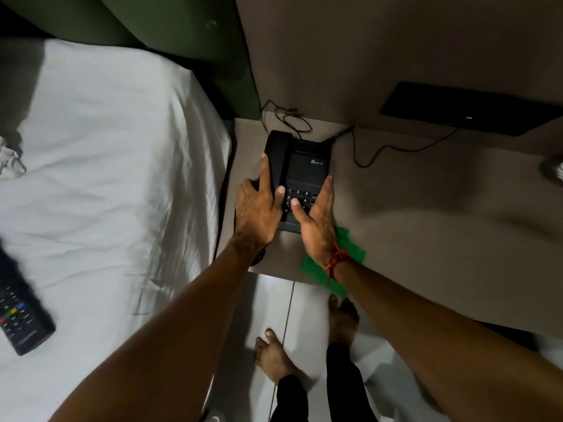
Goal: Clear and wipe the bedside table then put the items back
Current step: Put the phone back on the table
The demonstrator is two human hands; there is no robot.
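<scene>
A black desk telephone (304, 166) with handset and keypad sits on the beige bedside table (426, 214), near its left back corner. My left hand (259, 208) grips the phone's left side over the handset, thumb on the keypad. My right hand (316, 217) presses flat against the phone's right side, thumb on the keys. A green cloth (350, 254) lies on the table's front edge under my right wrist. A black remote control (21, 318) lies on the white bed (106, 178) at the left.
Black cables (365, 153) run from the phone along the table's back. A dark flat panel (469, 109) hangs on the wall above. A green headboard (182, 25) stands behind the bed. My bare feet (274, 357) are on the tiled floor below.
</scene>
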